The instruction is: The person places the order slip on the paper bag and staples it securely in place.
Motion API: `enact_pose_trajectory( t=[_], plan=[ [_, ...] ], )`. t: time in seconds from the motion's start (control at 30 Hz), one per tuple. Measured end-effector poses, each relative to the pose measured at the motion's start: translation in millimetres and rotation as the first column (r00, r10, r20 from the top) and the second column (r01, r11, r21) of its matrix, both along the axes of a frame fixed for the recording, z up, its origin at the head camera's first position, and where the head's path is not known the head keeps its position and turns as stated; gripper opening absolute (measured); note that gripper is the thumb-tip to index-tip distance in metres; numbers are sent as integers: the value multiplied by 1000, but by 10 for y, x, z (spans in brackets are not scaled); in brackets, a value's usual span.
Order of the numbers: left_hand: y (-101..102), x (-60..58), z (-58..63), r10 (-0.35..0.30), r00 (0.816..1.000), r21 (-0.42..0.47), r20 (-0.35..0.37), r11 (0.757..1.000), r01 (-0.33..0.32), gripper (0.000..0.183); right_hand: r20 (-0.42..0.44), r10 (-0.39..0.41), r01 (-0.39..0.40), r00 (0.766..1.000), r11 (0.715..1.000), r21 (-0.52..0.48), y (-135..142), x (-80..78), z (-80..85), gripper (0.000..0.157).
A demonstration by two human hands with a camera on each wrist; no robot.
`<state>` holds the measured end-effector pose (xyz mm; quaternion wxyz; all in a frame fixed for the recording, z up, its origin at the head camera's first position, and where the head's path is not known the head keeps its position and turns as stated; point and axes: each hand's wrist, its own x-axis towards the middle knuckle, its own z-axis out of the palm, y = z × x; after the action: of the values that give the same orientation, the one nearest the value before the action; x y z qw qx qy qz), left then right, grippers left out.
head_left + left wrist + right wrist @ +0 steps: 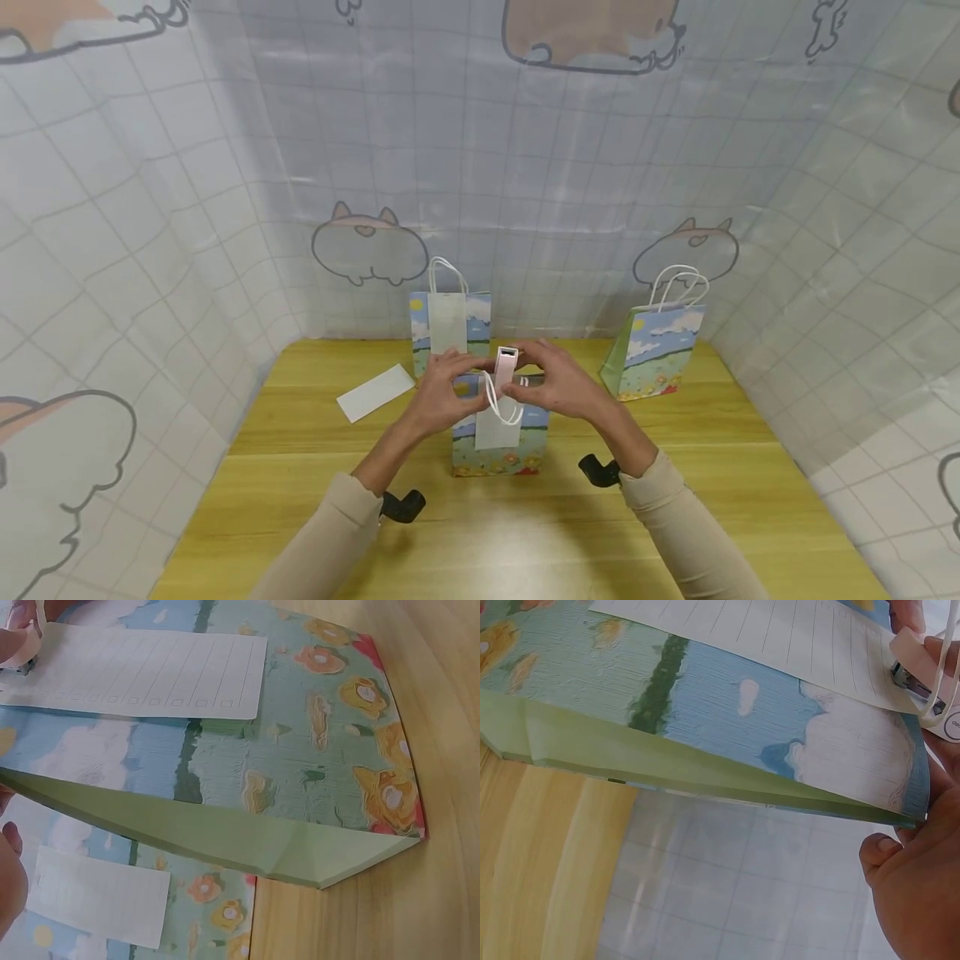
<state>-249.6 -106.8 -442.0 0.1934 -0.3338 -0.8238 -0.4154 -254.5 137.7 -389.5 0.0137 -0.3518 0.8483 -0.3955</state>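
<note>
A paper gift bag (465, 450) printed with flowers and sky stands on the table before me. A white lined paper (165, 675) with small checkbox squares lies against its front, below the bag's white rope handles (504, 412). My right hand (566, 379) grips a pink stapler (505, 367), whose metal jaw sits over the top edge of the paper and bag, as the right wrist view shows. Across from it, my left hand (442, 396) pinches the bag's top edge between thumb and fingers. The fingertips behind the bag are partly hidden.
Behind stands a matching bag (478, 325) with a white paper (447, 321) on its front. Another such bag (663, 354) stands at the right rear. One white paper slip (375, 392) lies flat on the wooden table (300, 500). A printed curtain (525, 208) encloses the table.
</note>
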Motion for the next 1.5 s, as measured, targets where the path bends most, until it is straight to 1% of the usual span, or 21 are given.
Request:
enact_pose_trajectory(
  t=[0.13, 0.3, 0.4, 0.53, 0.67, 0.77, 0.83, 0.93, 1.0, 1.07, 1.13, 1.2, 1.23, 1.3, 1.37, 1.5],
  plan=[
    [2, 4, -11, 4, 1000, -2, 12, 1000, -4, 46, 9, -1, 1, 1000, 1000, -10, 8, 0, -9, 61],
    [-11, 22, -23, 13, 999, 9, 47, 1000, -13, 58, 42, 0, 1, 999, 999, -33, 5, 2, -9, 60],
    [-29, 40, -41, 25, 997, 15, 71, 1000, -26, 63, 34, -17, 18, 999, 999, -39, 11, 5, 3, 59],
    [-63, 54, -88, 35, 995, 19, 95, 999, -37, 60, -13, -50, 50, 999, 998, -33, 33, 11, 25, 60],
    [-104, 48, -151, 39, 995, 14, 91, 999, -41, 51, -37, -86, 84, 996, 995, -46, 71, 1, 32, 60],
    [-138, 43, -203, 64, 993, -8, 95, 998, -63, 46, -43, -107, 103, 993, 992, -70, 106, -14, 33, 58],
    [-167, 48, -237, 81, 991, -25, 104, 997, -79, 46, -49, -118, 114, 992, 990, -82, 135, -21, 31, 56],
    [-221, 70, -295, 99, 988, -56, 119, 994, -93, 31, -41, -129, 124, 991, 987, -104, 189, -25, 28, 54],
    [-264, 85, -344, 106, 987, -76, 120, 992, -97, 33, -24, -141, 137, 990, 983, -120, 239, -21, 25, 54],
    [-307, 101, -388, 111, 985, -95, 130, 991, -99, 39, 1, -153, 151, 988, 977, -149, 294, -18, 19, 53],
    [-348, 119, -429, 119, 983, -112, 142, 988, -103, 33, 23, -177, 178, 984, 970, -167, 360, -9, 11, 54],
    [-385, 137, -459, 127, 979, -136, 161, 985, -105, 31, 43, -201, 206, 979, 961, -186, 433, -5, -9, 54],
    [-401, 141, -474, 130, 978, -150, 163, 983, -105, 34, 50, -212, 218, 976, 957, -191, 475, -3, -21, 54],
    [-438, 148, -502, 130, 973, -178, 193, 979, -95, 43, 53, -231, 237, 971, 952, -194, 563, 3, -55, 52],
    [-473, 145, -531, 119, 969, -198, 217, 977, -76, 49, 36, -254, 256, 966, 948, -191, 657, 10, -104, 49],
    [-544, 135, -593, 98, 964, -226, 247, 973, -41, 55, 1, -301, 298, 954, 944, -143, 844, 48, -221, 42]
  ],
)
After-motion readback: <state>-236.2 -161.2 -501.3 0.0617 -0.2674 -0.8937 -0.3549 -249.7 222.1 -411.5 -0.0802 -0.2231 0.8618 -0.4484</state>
